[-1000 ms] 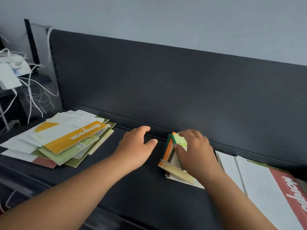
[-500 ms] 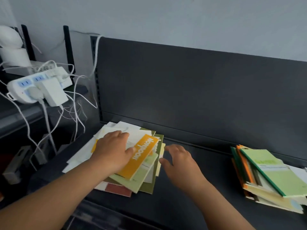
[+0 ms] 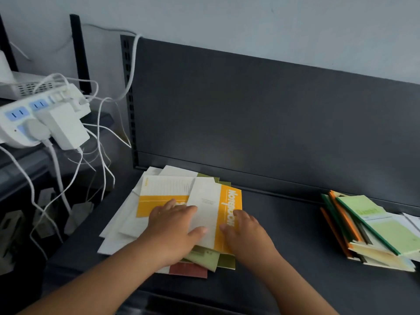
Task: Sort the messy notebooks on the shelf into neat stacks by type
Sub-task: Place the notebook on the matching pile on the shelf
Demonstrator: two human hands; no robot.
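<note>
Left hand [image 3: 172,228] flat, fingers spread, pressing on messy notebook pile [image 3: 163,187] at left end of shelf [image 3: 284,242]. Right hand [image 3: 246,235] fingers straight on yellow notebook [image 3: 225,201] right edge, gripping nothing. Bare shelf between pile and green-orange stack [image 3: 372,230].

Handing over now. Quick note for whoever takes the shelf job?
Hands: left hand lies flat on the messy pile of notebooks, holding nothing; right hand has fingers on the top orange-banded notebook, no clear grip.
Done: stack of small notebooks on the right of the shelf, gathered but edges uneven.
Left: separate the pile by type, square both stacks.
</note>
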